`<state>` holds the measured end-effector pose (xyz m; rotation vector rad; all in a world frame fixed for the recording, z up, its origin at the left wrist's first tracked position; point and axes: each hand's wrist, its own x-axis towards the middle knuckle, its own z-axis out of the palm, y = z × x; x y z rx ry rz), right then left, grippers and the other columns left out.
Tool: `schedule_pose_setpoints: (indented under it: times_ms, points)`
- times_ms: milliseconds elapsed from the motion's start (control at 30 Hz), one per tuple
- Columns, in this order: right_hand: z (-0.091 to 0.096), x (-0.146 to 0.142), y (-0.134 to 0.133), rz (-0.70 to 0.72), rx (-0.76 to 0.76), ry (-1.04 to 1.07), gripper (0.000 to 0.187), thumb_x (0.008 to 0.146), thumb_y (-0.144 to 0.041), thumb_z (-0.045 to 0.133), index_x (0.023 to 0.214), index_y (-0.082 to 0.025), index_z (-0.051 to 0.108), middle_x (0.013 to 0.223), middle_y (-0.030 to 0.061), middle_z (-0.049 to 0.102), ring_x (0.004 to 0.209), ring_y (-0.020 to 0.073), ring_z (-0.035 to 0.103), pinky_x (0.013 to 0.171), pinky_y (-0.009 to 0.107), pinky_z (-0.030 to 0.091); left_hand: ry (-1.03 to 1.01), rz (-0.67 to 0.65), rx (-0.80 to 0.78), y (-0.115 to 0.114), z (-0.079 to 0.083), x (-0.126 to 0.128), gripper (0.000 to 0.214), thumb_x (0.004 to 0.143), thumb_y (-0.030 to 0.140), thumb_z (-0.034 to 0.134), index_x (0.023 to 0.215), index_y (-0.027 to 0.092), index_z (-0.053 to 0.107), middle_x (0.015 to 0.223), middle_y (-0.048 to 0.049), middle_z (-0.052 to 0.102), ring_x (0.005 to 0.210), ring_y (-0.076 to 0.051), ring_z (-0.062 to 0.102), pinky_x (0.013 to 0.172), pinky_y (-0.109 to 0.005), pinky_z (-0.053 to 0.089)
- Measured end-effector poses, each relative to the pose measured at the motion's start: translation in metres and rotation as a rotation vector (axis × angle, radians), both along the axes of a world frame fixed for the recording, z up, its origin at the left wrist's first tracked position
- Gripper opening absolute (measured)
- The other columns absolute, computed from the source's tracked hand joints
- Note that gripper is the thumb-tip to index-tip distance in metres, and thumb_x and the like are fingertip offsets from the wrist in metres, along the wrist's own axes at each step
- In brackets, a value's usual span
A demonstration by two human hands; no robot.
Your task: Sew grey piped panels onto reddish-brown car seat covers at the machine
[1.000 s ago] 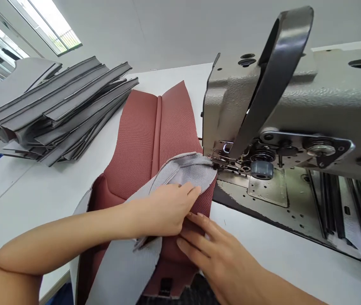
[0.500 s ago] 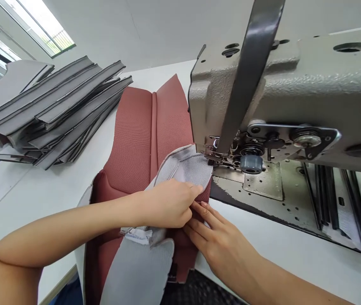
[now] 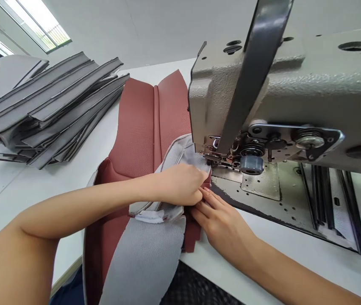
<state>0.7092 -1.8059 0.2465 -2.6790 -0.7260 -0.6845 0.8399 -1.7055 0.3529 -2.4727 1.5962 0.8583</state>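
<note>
A red perforated seat-cover panel (image 3: 139, 127) lies on the white table (image 3: 40, 190), with a grey mesh fabric piece (image 3: 148, 258) laid over its near end. My left hand (image 3: 177, 184) is closed, pinching the folded grey fabric edge just in front of the presser foot (image 3: 214, 157) of the sewing machine (image 3: 282, 93). My right hand (image 3: 221, 220) lies beside it, fingers extended and pressed on the red panel's edge, fingertips touching the left hand.
A stack of grey foam-backed strips (image 3: 50, 110) sits at the table's far left. A dark strap (image 3: 250, 72) hangs over the machine head. The metal bed plate (image 3: 263, 186) with holes extends right. A window shows top left.
Both hands have pushed the fabric toward the presser foot; the grey edge now sits right at the foot, and more grey fabric hangs over the near table edge.
</note>
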Motion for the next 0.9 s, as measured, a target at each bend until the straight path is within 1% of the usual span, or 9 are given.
schedule_pose_setpoints:
  times_ms: [100, 233, 367, 467, 600, 700, 767, 833, 900]
  points:
    - [0.000, 0.005, -0.001, 0.020, 0.019, 0.019, 0.029, 0.088, -0.005, 0.048, 0.103, -0.012, 0.072, 0.109, 0.0090, 0.071, 0.118, 0.0273, 0.059, 0.111, 0.043, 0.046, 0.008, -0.013, -0.002, -0.002, 0.003, 0.005, 0.012, 0.078, 0.011, 0.049, 0.086, 0.016, 0.056, 0.088, -0.0074, 0.070, 0.073, -0.020, 0.061, 0.058, -0.031, 0.035]
    - [0.007, 0.009, -0.009, 0.039, 0.079, -0.009, 0.032, 0.090, -0.003, 0.043, 0.107, -0.008, 0.069, 0.108, 0.0098, 0.070, 0.118, 0.0265, 0.055, 0.109, 0.038, 0.046, 0.121, -0.027, -0.008, 0.003, 0.017, 0.008, 0.012, 0.078, 0.011, 0.052, 0.089, 0.016, 0.054, 0.086, -0.0039, 0.068, 0.069, -0.016, 0.058, 0.058, -0.027, 0.037]
    - [0.016, 0.026, -0.031, -0.084, -0.055, -0.027, 0.021, 0.093, -0.010, 0.050, 0.104, -0.009, 0.068, 0.098, 0.0100, 0.068, 0.094, 0.0236, 0.059, 0.084, 0.035, 0.052, 0.048, -0.052, -0.026, 0.008, 0.029, 0.006, 0.024, 0.078, 0.013, 0.055, 0.101, 0.014, 0.054, 0.089, -0.0055, 0.068, 0.070, -0.017, 0.060, 0.057, -0.028, 0.037]
    - [0.017, 0.048, -0.048, -0.066, -0.150, -0.048, 0.020, 0.091, -0.005, 0.050, 0.092, -0.013, 0.068, 0.087, 0.0067, 0.065, 0.077, 0.0182, 0.056, 0.065, 0.029, 0.047, -0.069, -0.095, 0.024, 0.009, 0.033, 0.006, 0.032, 0.078, 0.018, 0.056, 0.109, 0.011, 0.053, 0.090, -0.0095, 0.069, 0.069, -0.020, 0.061, 0.054, -0.031, 0.034]
    - [0.017, 0.062, -0.053, 0.063, -0.243, -0.089, 0.023, 0.094, -0.008, 0.047, 0.084, -0.016, 0.066, 0.085, 0.0067, 0.063, 0.082, 0.0191, 0.054, 0.069, 0.029, 0.045, -0.046, -0.142, 0.173, 0.007, 0.035, 0.011, 0.045, 0.077, 0.034, 0.066, 0.112, 0.010, 0.052, 0.089, -0.0106, 0.069, 0.068, -0.022, 0.062, 0.051, -0.031, 0.035]
    - [0.017, 0.047, -0.043, 0.058, -0.291, -0.098, 0.023, 0.092, -0.008, 0.049, 0.082, -0.014, 0.068, 0.085, 0.0094, 0.065, 0.082, 0.0221, 0.053, 0.068, 0.033, 0.043, 0.006, -0.096, 0.215, 0.012, 0.032, 0.011, 0.043, 0.076, 0.021, 0.063, 0.117, 0.011, 0.053, 0.091, -0.0082, 0.070, 0.071, -0.021, 0.063, 0.054, -0.029, 0.037]
    - [0.015, 0.028, -0.034, -0.017, -0.308, -0.102, 0.022, 0.088, -0.005, 0.050, 0.095, -0.005, 0.071, 0.097, 0.0173, 0.068, 0.085, 0.0258, 0.053, 0.068, 0.036, 0.042, 0.032, -0.051, 0.122, 0.020, 0.027, 0.007, 0.046, 0.078, 0.012, 0.055, 0.123, 0.014, 0.052, 0.100, -0.0072, 0.070, 0.082, -0.021, 0.065, 0.061, -0.028, 0.042]
    - [0.011, 0.010, -0.028, -0.099, -0.316, -0.093, 0.033, 0.085, -0.003, 0.050, 0.112, 0.004, 0.068, 0.115, 0.0235, 0.067, 0.091, 0.0284, 0.053, 0.071, 0.038, 0.043, 0.041, -0.017, 0.005, 0.028, 0.019, 0.000, 0.043, 0.081, 0.009, 0.048, 0.123, 0.016, 0.053, 0.107, -0.0070, 0.069, 0.092, -0.021, 0.065, 0.069, -0.029, 0.045]
    - [0.007, -0.003, -0.023, -0.163, -0.307, -0.059, 0.040, 0.084, -0.003, 0.051, 0.121, 0.005, 0.065, 0.125, 0.0226, 0.064, 0.094, 0.0286, 0.052, 0.075, 0.038, 0.044, 0.046, -0.001, -0.058, 0.032, 0.012, -0.007, 0.036, 0.082, 0.009, 0.045, 0.116, 0.016, 0.055, 0.106, -0.0075, 0.069, 0.093, -0.022, 0.064, 0.071, -0.030, 0.046]
